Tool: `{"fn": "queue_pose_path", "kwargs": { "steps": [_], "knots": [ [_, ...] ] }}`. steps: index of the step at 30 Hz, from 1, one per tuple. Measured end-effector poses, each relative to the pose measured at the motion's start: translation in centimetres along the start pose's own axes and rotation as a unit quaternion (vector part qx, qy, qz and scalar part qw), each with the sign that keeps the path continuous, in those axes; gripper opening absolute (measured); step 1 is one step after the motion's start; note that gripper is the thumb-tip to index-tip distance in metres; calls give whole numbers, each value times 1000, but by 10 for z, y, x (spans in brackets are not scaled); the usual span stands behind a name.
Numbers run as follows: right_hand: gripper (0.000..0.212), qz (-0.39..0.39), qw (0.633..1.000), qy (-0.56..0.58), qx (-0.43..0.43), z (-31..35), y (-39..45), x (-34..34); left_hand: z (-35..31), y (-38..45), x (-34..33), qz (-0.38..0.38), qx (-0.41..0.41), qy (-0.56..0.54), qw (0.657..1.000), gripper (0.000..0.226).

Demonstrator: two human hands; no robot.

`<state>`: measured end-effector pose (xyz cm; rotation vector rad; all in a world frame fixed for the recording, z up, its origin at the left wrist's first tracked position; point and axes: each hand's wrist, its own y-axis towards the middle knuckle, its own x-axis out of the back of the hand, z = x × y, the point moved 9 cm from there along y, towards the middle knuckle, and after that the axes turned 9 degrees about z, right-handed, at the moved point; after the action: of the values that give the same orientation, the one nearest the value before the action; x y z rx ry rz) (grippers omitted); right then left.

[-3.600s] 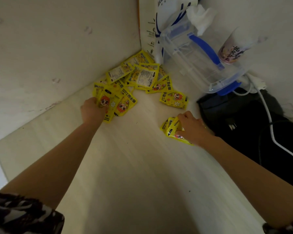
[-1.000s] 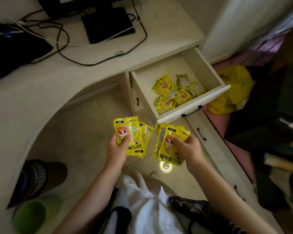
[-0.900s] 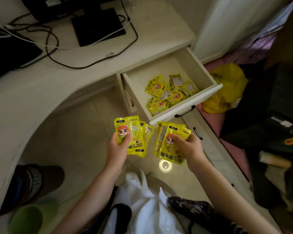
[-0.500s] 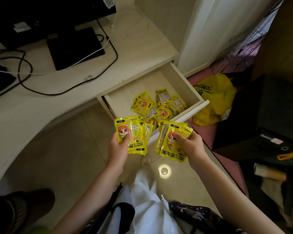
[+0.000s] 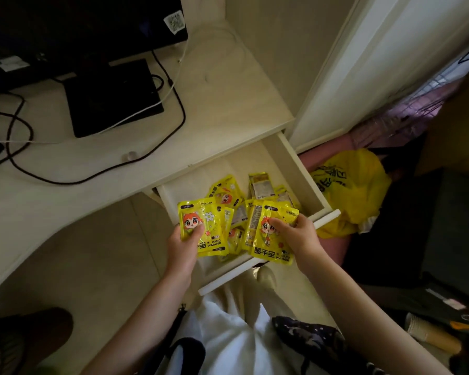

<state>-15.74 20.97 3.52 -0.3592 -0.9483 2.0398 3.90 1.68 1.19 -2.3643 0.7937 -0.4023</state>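
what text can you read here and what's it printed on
"HAND WARMER": left packet, gripped by the left hand.
"暖手宝": right packet, gripped by the right hand.
Too small or blurred: both packets' top brand line, black print on the yellow bag, code on the monitor sticker.

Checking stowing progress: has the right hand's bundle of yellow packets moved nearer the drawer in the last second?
Yes. The right hand and its yellow packets moved forward, from short of the drawer front to over it.
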Motion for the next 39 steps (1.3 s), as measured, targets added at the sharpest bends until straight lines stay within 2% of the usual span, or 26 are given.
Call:
{"fn": "queue_pose_path", "kwargs": {
  "steps": [5,6,7,10,13,15,18,22,25,29,30,35,39],
  "knots": [
    [24,42,998,-50,5,32,36,7,8,20,-10,-54,37,-17,998,79],
    [22,52,997,-59,6,37,42,9,11,24,-13,-65,48,-16,997,83],
    [22,62,996,-67,4,41,50,12,8,23,-18,-78,52,-19,995,76],
    [21,90,992,-90,-16,50,67,16,7,23,-29,-115,51,-54,991,34],
    [7,116,986,-116,-26,58,90,18,17,29,-38,-150,70,-87,982,17],
    [9,127,982,-134,-28,62,105,16,28,35,-43,-165,86,-101,977,23],
    [10,130,978,-157,-43,61,130,10,48,47,-45,-183,127,-98,970,49],
    [7,132,969,-204,-49,56,165,-14,72,76,-43,-188,178,-147,955,11],
    [10,129,955,-262,-51,49,195,-39,82,103,-37,-188,189,-137,954,8],
    [44,134,939,-310,-70,32,226,-67,96,130,-36,-182,186,-151,954,16],
    [46,140,937,-312,-73,27,232,-72,99,134,-38,-179,182,-164,953,17],
    [21,147,922,-356,-36,35,243,-75,124,135,-41,-162,211,-173,948,32],
    [2,154,906,-395,-18,37,244,-54,127,122,-36,-163,231,-133,950,25]
  ]
}}
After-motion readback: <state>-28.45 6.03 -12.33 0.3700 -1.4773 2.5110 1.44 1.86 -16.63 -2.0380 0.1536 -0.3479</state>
